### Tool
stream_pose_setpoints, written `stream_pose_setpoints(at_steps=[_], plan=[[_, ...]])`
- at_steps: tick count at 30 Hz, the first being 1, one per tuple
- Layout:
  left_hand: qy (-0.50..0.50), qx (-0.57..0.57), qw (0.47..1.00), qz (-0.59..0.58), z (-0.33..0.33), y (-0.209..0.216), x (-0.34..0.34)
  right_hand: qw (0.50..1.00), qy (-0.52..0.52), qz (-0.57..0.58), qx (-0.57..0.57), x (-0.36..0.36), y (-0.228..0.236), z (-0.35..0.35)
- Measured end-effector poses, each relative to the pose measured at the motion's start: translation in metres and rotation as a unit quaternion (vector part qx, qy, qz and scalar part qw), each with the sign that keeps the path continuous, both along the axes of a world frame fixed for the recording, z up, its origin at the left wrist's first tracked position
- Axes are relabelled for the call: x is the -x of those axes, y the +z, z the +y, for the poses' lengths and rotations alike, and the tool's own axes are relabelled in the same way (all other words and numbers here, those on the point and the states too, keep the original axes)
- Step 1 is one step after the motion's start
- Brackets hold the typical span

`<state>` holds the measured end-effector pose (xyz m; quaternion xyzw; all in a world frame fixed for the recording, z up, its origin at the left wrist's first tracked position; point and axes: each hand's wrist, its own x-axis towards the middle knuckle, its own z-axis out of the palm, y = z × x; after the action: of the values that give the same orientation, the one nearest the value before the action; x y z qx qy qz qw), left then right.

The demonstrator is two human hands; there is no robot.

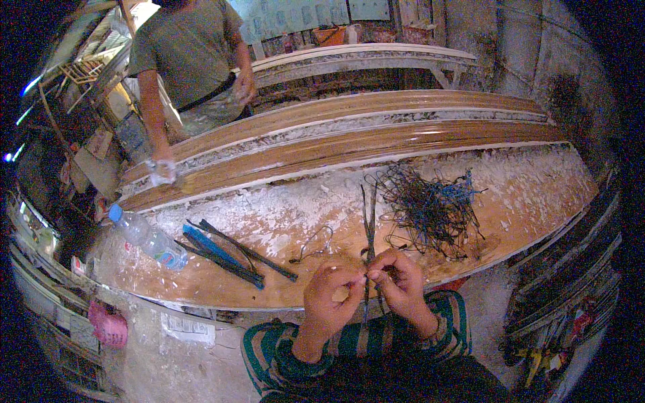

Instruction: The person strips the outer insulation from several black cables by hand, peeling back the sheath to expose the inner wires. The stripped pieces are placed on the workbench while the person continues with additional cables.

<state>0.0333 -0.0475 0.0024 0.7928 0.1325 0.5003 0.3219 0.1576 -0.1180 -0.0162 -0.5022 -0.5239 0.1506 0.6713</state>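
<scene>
My left hand [330, 295] and my right hand [402, 282] meet near the table's front edge, each closed in a pinch. Between their fingertips run long, thin dark strips [369, 218], crossing and pointing away from me, their lower ends hanging past my fingers. Exactly how the strips join there is too small to tell. A tangled heap of dark and blue cords [433, 211] lies just beyond my right hand. A single thin dark cord [316, 245] curls on the board beyond my left hand. Farther left rest several black strips and a blue strip [211, 245].
A clear plastic bottle [148, 238] with a blue cap lies at the left of the white-flecked wooden tabletop [302, 282]. Two long brown wooden mouldings [336, 148] stretch across behind. Beyond them a co-worker [191, 60] stands, one hand holding a white cloth [161, 172] on the wood. A pink container [107, 326] sits lower left.
</scene>
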Motion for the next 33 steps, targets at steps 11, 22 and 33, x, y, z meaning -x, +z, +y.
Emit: stream_pose_setpoints(at_steps=[11,22,33], plan=[[-0.121,0.209,0.966,-0.088,-0.001,-0.017,0.000,0.954,0.060,0.287,0.062,0.013,0.008,-0.001],[-0.079,0.305,0.944,-0.101,0.001,-0.012,0.002,0.994,-0.085,-0.063,0.020,0.014,0.018,-0.008],[0.095,-0.097,0.986,0.094,0.000,-0.002,0.008,0.981,-0.129,-0.143,0.031,0.011,0.016,-0.009]])
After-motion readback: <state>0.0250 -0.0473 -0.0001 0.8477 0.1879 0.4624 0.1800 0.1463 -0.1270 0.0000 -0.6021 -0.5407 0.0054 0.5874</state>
